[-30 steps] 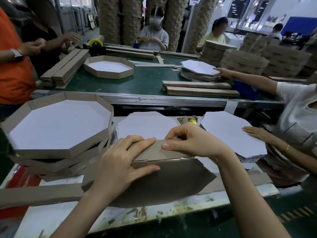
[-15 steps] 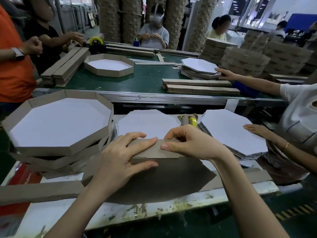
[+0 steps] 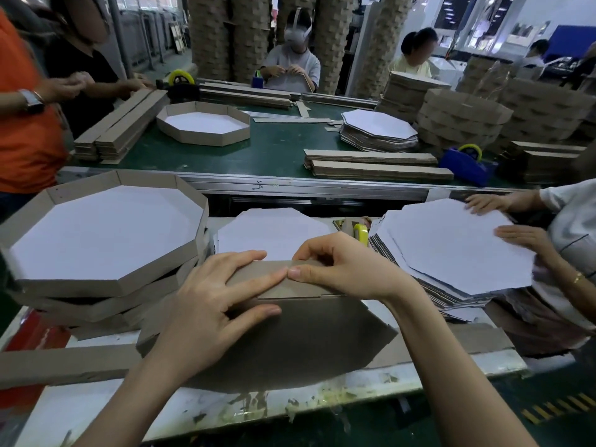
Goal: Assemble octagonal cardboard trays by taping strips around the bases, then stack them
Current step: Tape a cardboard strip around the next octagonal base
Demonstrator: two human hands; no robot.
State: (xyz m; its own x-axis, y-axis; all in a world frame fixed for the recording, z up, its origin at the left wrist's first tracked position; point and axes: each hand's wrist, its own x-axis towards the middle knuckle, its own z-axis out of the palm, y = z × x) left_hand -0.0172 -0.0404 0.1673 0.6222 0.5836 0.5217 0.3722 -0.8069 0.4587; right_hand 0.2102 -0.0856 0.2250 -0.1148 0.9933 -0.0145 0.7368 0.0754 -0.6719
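Observation:
A brown octagonal base [image 3: 309, 343] stands tilted on the white workbench, its back toward me. Along its top edge runs a cardboard strip [image 3: 258, 279]. My left hand [image 3: 209, 304] presses flat on the strip with straight fingers, thumb on the base. My right hand [image 3: 342, 266] curls over the strip's top edge and pinches it, its thumb tip meeting my left fingertips. A stack of finished trays [image 3: 106, 285] sits at the left. Whether tape is on the joint cannot be seen.
A white base [image 3: 274, 230] lies behind my hands, beside a yellow tape dispenser [image 3: 360, 232]. Another person's hands [image 3: 522, 237] rest on a pile of bases [image 3: 451, 253] at the right. A loose strip [image 3: 64, 362] lies at the left. Beyond is the green conveyor [image 3: 274, 150].
My left fingertips slid right along the strip until they met my right thumb. The neighbour's far hand came back from the conveyor onto the near pile of bases.

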